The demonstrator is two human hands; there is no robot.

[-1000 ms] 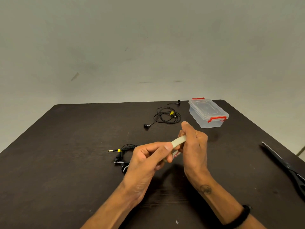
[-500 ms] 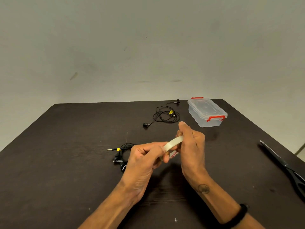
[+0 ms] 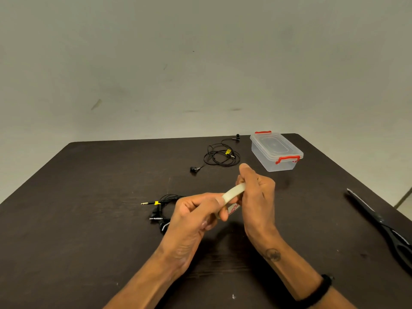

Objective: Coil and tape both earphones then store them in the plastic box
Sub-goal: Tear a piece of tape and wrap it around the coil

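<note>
Tape roll point(image 3: 233, 194): held above table point(image 3: 89, 219) betw. both hands. Left hand point(image 3: 196, 216) curled, thumb on roll's rim; right hand point(image 3: 256, 192) closed round far side. Coiled earphones point(image 3: 163, 208) just left of hands; loose earphones point(image 3: 219, 156) near back, beside lidded plastic box point(image 3: 276, 151). Scissors point(image 3: 383, 224) at right edge.

A dark brown counter point(image 3: 89, 197) fills the lower half; a scuffed, pale grey-green wall point(image 3: 200, 63) rises at 12 o'clock.
</note>
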